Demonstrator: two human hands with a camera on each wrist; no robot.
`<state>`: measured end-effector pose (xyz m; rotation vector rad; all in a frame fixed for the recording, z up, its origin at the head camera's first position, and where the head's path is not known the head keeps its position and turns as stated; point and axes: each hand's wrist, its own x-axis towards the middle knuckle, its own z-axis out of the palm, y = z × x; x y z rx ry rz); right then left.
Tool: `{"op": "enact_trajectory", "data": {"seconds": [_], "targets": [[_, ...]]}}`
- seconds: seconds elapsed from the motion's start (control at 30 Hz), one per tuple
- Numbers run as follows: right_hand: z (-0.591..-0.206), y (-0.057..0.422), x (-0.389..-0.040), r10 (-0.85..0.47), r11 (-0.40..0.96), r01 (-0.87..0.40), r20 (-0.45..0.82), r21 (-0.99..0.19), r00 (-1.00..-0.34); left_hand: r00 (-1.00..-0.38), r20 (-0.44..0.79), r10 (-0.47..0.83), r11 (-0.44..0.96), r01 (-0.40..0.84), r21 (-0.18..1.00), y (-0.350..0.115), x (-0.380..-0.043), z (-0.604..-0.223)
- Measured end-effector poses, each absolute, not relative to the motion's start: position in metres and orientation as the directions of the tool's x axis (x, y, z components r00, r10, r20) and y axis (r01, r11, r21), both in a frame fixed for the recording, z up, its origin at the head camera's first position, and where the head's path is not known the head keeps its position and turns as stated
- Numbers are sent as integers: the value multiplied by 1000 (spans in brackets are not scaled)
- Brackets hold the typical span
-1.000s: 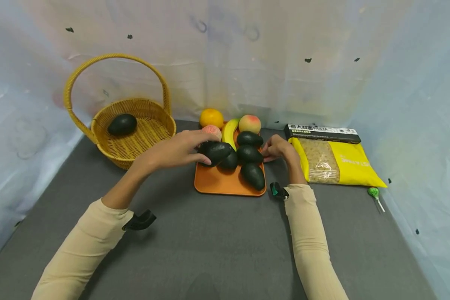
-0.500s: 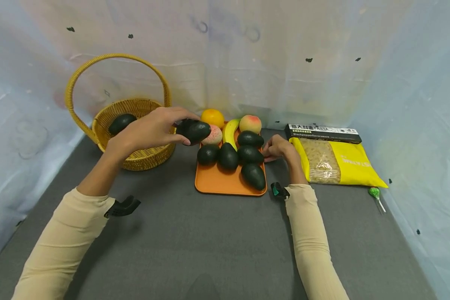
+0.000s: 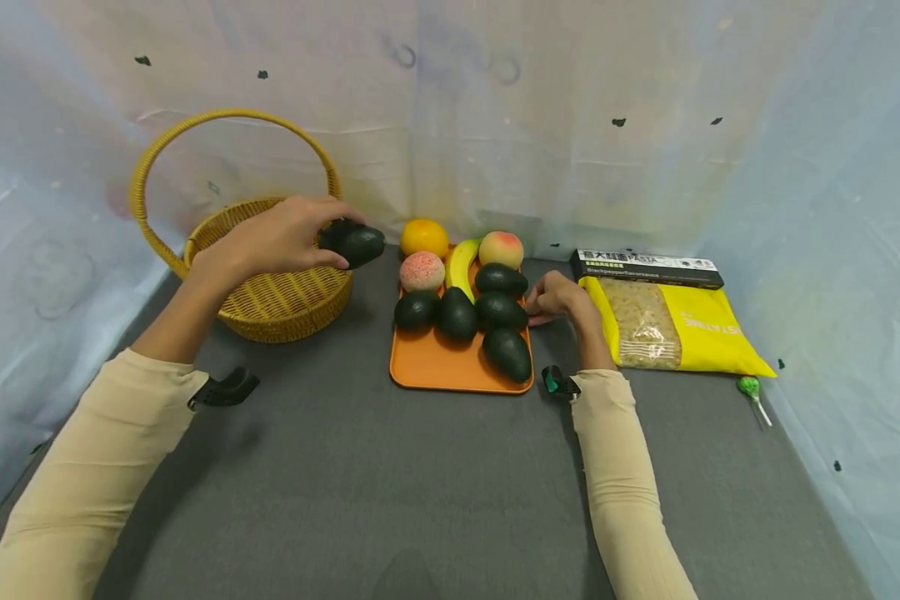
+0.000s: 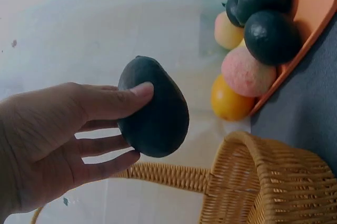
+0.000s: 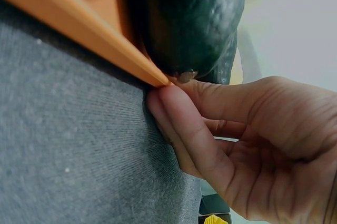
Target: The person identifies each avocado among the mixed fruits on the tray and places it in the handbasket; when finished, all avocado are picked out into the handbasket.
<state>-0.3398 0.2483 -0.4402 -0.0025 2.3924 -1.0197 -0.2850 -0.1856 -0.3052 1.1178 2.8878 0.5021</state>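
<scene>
My left hand [image 3: 277,237] grips a dark green avocado [image 3: 358,244] between thumb and fingers, raised over the right side of the wicker basket [image 3: 292,307]. In the left wrist view the held avocado [image 4: 160,113] is clear of the basket's rim. My hand and forearm hide part of the basket's inside. On the orange tray [image 3: 450,367] lie several more avocados [image 3: 457,315], a banana [image 3: 461,265] and other fruit. My right hand [image 3: 558,297] pinches the tray's right edge, and in the right wrist view thumb and fingers [image 5: 184,124] meet at its rim.
A pink fruit [image 3: 422,272], an orange [image 3: 424,237] and a peach [image 3: 502,249] sit at the tray's back. To the right are a black pasta box [image 3: 648,268], a yellow bag [image 3: 671,325] and a green lollipop [image 3: 750,387]. The basket's tall handle [image 3: 236,114] arches up.
My left hand has carried the avocado leftward and up from the tray to the basket's right side. The avocado inside the basket is now hidden behind that hand. My right hand stays at the tray's edge.
</scene>
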Motion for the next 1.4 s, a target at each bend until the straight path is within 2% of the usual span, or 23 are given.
{"op": "enact_trajectory", "data": {"seconds": [0.6,0.77,0.97,1.23,1.4], "targets": [[-440,247,-341,-205,714,209,-486,-668,-849,-775,-9,632,757,615,219,-216,-325,-324],[-439,249,-341,-208,719,191,-470,-668,-858,-773,-10,634,761,622,184,-223,-340,-330],[-440,249,-339,-196,721,200,-472,-664,-859,-751,30,660,740,657,143,-235,-361,-346],[-439,248,-340,-198,724,206,-484,-658,-852,-787,-42,616,783,605,145,-246,-378,-372],[-440,247,-339,-199,721,213,-491,-659,-848,-779,-43,626,779,622,84,-250,-384,-385]]}}
